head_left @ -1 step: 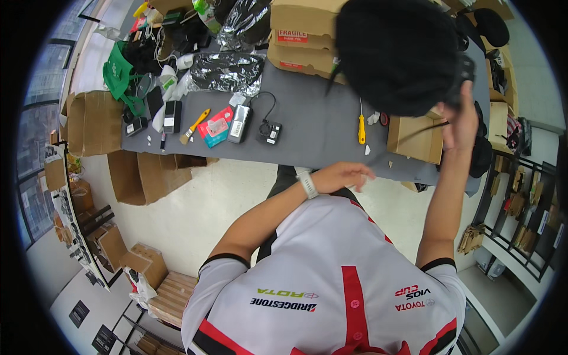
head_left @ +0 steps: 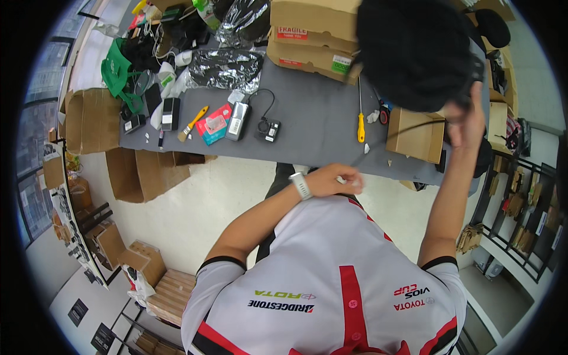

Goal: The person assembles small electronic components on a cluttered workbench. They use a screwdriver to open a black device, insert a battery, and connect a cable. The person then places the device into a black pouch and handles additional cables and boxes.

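Holding a black cloth bundle [head_left: 414, 56] above the grey table [head_left: 319, 121], toward its right end
Probably light and soft; best held by its lower-right edge, where the right hand [head_left: 467, 124] closes; the left hand [head_left: 336, 180] curls loosely, apparently empty.

This looks to us like a workshop: ahead of our left fingers [head_left: 354, 176], a grey worktable [head_left: 319, 112] bears 1 yellow-handled screwdriver [head_left: 361, 127], with 1 paintbrush [head_left: 194, 123] farther left of them. Just left of our right fingers [head_left: 454, 111] sits 1 open cardboard box [head_left: 421, 142]; well to their right, we see a black rack [head_left: 528, 212].
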